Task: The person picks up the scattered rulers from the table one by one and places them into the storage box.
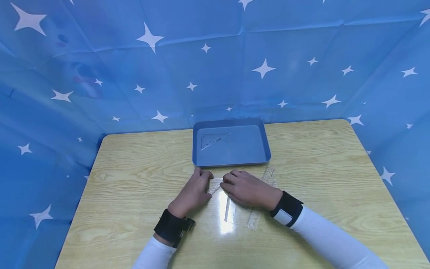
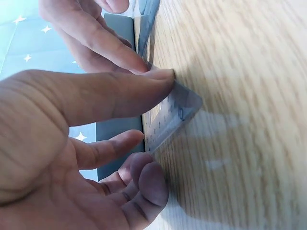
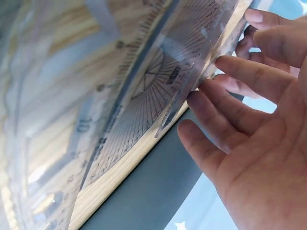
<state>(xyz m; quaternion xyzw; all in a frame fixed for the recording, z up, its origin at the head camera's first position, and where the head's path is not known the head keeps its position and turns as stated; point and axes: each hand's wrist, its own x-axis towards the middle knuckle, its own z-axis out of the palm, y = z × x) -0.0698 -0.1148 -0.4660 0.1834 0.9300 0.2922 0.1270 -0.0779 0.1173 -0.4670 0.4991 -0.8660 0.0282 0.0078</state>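
My left hand (image 1: 193,192) pinches a clear plastic set square (image 2: 175,112) by its edges, thumb along one side and fingertips at the other. The set square stands tilted close over the table in the left wrist view. At its other end, the bent fingers of my right hand (image 1: 250,188) meet the piece beside the left thumb. Under and beside the right hand lie a short clear ruler (image 1: 230,211) and a longer clear ruler (image 1: 253,218). A clear protractor (image 3: 153,81) shows close by in the right wrist view, partly hidden by the right hand in the head view.
A blue-grey tray (image 1: 231,163) stands just beyond the hands, with another clear set square (image 1: 211,140) lying in its left part. The wood-grain table (image 1: 134,168) ends at a blue star-patterned cloth (image 1: 215,67) behind.
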